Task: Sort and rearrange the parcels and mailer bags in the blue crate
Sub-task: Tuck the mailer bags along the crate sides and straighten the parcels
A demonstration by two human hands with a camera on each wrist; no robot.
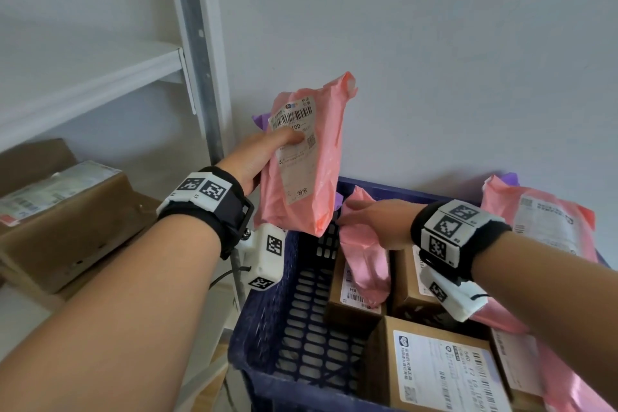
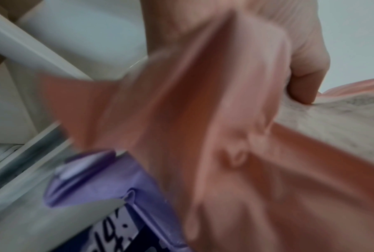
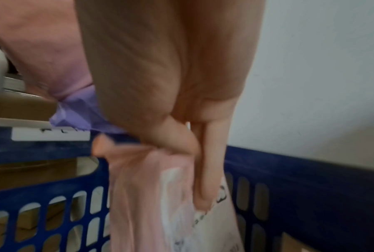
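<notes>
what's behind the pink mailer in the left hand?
A purple plastic mailer bag peeks out behind the held pink plastic mailer bag, near the blue slotted crate rim. The left hand grips the pink one; most of the purple one is covered.

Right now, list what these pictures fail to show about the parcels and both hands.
- Left hand: fingers hidden behind the raised pink mailer bag, head view.
- Purple bag: blurred in the left wrist view, mostly covered.
- Blue crate: floor hidden under boxes.
- Second pink bag: label unreadable, blurred under the right hand.
</notes>
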